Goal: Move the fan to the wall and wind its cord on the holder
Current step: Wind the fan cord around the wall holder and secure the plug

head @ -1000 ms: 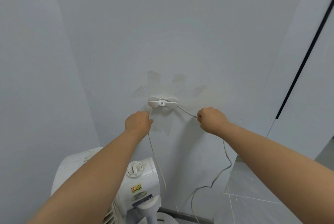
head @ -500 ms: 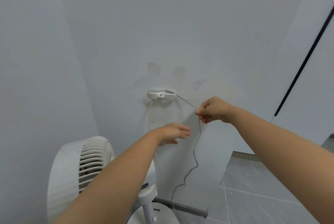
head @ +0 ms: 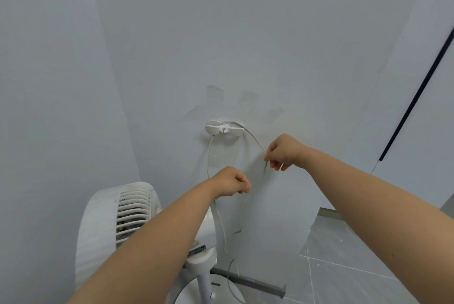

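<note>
1. Fan [head: 118,217]: white, standing on the floor [head: 356,254] close against the wall [head: 245,33], at the lower left of view. The ribbed grille shows. Its pole and round base are at the bottom edge, and the left forearm partly hides the fan.
2. Holder [head: 224,129]: white, two-winged, fixed to the wall above the fan, near mid-frame.
3. Cord [head: 253,135]: thin and pale, laid over the top of the holder. One strand drops from the holder's left end, passes behind the left wrist and runs down toward the fan's base. The other strand arcs from the holder's right end down to the right hand.
4. Right hand [head: 285,152]: right of the holder and lower, near the wall. Grip: thumb and fingertips pressed together on the cord, pinching it. A short blurred piece hangs below the pinch.
5. Left hand [head: 232,182]: below the holder, lower than the right hand. Grip: fingers curled in toward the palm. Cannot tell whether any cord lies inside, since the fingertip area is blurred.
6. The two hands are apart, not touching.
7. Surroundings: the floor at lower right is grey tile. A dark skirting strip [head: 248,280] runs along the foot of the wall. A black strip [head: 417,92] runs diagonally at the right. Patchy marks show on the wall just above the holder.
</note>
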